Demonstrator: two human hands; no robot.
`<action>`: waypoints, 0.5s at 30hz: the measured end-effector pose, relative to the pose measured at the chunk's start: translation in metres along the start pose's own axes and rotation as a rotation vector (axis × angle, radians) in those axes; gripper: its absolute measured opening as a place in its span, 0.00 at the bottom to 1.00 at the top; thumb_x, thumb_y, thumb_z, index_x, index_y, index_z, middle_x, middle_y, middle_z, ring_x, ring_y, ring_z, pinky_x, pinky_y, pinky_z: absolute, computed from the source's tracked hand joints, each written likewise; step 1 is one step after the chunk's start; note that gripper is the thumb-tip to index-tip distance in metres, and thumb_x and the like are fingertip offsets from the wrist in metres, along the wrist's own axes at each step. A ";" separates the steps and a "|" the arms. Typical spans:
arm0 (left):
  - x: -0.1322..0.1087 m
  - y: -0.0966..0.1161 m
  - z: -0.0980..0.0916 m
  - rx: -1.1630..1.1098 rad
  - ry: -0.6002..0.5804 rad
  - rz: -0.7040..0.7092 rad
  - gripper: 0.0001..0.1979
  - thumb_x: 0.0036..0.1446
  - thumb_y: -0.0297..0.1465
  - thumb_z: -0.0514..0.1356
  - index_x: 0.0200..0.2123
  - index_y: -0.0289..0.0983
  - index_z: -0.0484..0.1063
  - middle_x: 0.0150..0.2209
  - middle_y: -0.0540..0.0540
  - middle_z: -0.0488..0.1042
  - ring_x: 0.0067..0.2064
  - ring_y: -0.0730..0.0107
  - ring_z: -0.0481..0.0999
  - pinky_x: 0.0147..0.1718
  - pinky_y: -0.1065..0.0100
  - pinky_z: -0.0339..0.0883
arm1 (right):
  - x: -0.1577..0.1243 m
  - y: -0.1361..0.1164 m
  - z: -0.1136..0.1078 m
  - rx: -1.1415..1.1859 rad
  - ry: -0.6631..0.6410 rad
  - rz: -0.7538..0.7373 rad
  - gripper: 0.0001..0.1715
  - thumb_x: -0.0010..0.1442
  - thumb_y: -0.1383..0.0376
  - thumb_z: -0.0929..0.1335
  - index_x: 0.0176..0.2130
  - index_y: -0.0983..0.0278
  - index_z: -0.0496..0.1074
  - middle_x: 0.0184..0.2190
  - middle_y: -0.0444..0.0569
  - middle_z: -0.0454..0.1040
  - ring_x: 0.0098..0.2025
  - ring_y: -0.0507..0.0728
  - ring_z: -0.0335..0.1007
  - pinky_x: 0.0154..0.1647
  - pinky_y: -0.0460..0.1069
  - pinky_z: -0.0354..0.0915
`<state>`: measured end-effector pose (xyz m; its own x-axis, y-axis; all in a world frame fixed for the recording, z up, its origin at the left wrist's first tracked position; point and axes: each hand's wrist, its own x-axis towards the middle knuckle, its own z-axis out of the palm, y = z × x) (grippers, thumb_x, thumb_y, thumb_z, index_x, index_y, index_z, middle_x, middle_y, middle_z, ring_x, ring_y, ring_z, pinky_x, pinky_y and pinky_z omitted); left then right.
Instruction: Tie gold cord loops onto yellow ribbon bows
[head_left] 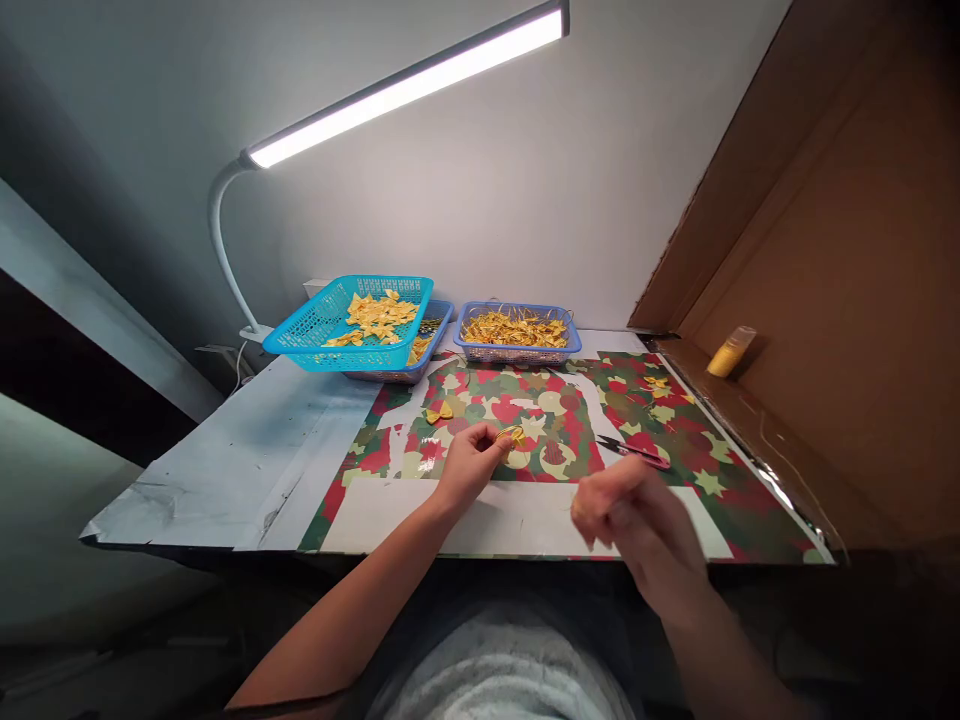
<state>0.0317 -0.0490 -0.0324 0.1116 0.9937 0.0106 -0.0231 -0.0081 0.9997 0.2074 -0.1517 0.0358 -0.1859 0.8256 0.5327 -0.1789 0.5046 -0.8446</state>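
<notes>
My left hand (469, 462) pinches a small folded gold piece (512, 436) just above the patterned mat (675, 440). My right hand (634, 525) hovers near the table's front edge, smeared by motion, its fingers curled; whether anything is in them I cannot make out. Red-handled snips (634, 451) lie on the mat just beyond my right hand. A couple of gold pieces (440, 411) rest on the mat beyond my left hand.
A turquoise basket (315, 330) of gold folded pieces is stacked tilted on a blue basket (442, 325); a second blue basket (570, 345) holds gold strands. A bar lamp (405, 90) hangs overhead. A cardboard wall (825, 300) with a yellow bottle (730, 352) stands on the right.
</notes>
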 end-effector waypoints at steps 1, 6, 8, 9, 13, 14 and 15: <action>0.000 0.001 0.001 -0.027 -0.006 -0.006 0.18 0.45 0.40 0.64 0.20 0.37 0.60 0.17 0.56 0.58 0.21 0.79 0.56 0.20 0.74 0.48 | -0.006 0.005 -0.001 0.020 -0.115 0.099 0.09 0.67 0.60 0.61 0.35 0.60 0.65 0.22 0.41 0.63 0.22 0.50 0.58 0.22 0.46 0.58; 0.001 0.002 0.001 -0.094 -0.004 -0.035 0.17 0.43 0.39 0.65 0.22 0.37 0.60 0.19 0.56 0.62 0.21 0.80 0.59 0.20 0.74 0.50 | -0.026 0.015 -0.021 0.277 -0.478 0.346 0.12 0.62 0.56 0.66 0.33 0.63 0.66 0.21 0.43 0.64 0.20 0.49 0.55 0.19 0.45 0.55; 0.002 0.002 0.001 -0.127 0.009 -0.039 0.15 0.43 0.38 0.65 0.27 0.38 0.61 0.21 0.56 0.66 0.21 0.80 0.61 0.20 0.74 0.52 | -0.026 0.014 -0.027 0.322 -0.507 0.381 0.12 0.61 0.56 0.67 0.33 0.62 0.66 0.20 0.42 0.63 0.20 0.49 0.55 0.19 0.45 0.56; 0.001 0.002 0.000 -0.144 0.017 -0.034 0.15 0.43 0.37 0.65 0.29 0.39 0.61 0.21 0.56 0.66 0.21 0.79 0.61 0.20 0.75 0.52 | -0.024 0.014 -0.028 0.316 -0.478 0.392 0.12 0.61 0.57 0.66 0.33 0.62 0.66 0.20 0.41 0.62 0.20 0.49 0.56 0.20 0.45 0.57; -0.002 0.005 -0.001 -0.126 -0.017 0.013 0.11 0.45 0.35 0.64 0.31 0.38 0.66 0.22 0.55 0.69 0.21 0.79 0.62 0.21 0.75 0.55 | -0.009 0.020 -0.019 -0.010 -0.184 0.452 0.09 0.64 0.59 0.65 0.39 0.62 0.67 0.23 0.43 0.69 0.25 0.50 0.65 0.25 0.45 0.61; -0.004 0.006 -0.002 -0.100 -0.039 0.020 0.10 0.46 0.35 0.64 0.30 0.37 0.68 0.22 0.54 0.70 0.22 0.79 0.63 0.21 0.74 0.56 | -0.006 0.023 -0.014 -0.122 -0.116 0.452 0.09 0.64 0.59 0.65 0.40 0.62 0.68 0.25 0.44 0.72 0.27 0.51 0.66 0.27 0.45 0.62; -0.006 0.007 -0.002 -0.074 -0.057 0.022 0.09 0.47 0.35 0.64 0.30 0.36 0.70 0.23 0.52 0.72 0.22 0.78 0.65 0.22 0.74 0.58 | -0.002 0.026 -0.010 -0.211 -0.070 0.442 0.08 0.64 0.60 0.65 0.40 0.62 0.68 0.27 0.44 0.74 0.28 0.51 0.67 0.28 0.45 0.62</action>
<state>0.0287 -0.0543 -0.0251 0.1663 0.9854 0.0357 -0.0997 -0.0192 0.9948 0.2123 -0.1376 0.0121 -0.2656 0.9569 0.1173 0.1300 0.1561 -0.9792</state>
